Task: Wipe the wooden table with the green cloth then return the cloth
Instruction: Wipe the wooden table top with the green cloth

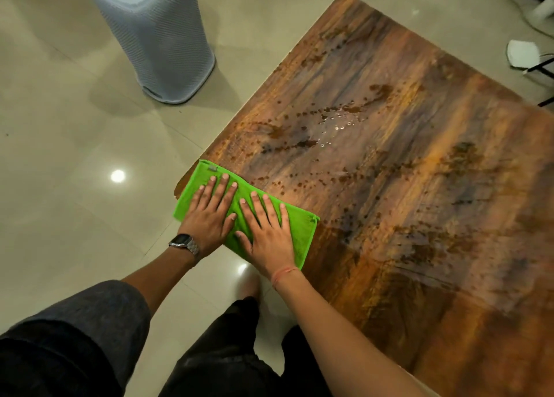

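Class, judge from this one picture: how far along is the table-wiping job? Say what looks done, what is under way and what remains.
Done: the green cloth is already on the wooden table, at its near-left corner. Under way: the left hand and right hand press flat on the cloth. Left: water droplets spread across the middle of the table are unwiped, and the cloth is not yet returned.

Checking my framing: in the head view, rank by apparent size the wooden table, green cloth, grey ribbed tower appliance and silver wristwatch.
1. Wooden table
2. Grey ribbed tower appliance, cropped at the top
3. Green cloth, partly hidden under both hands
4. Silver wristwatch
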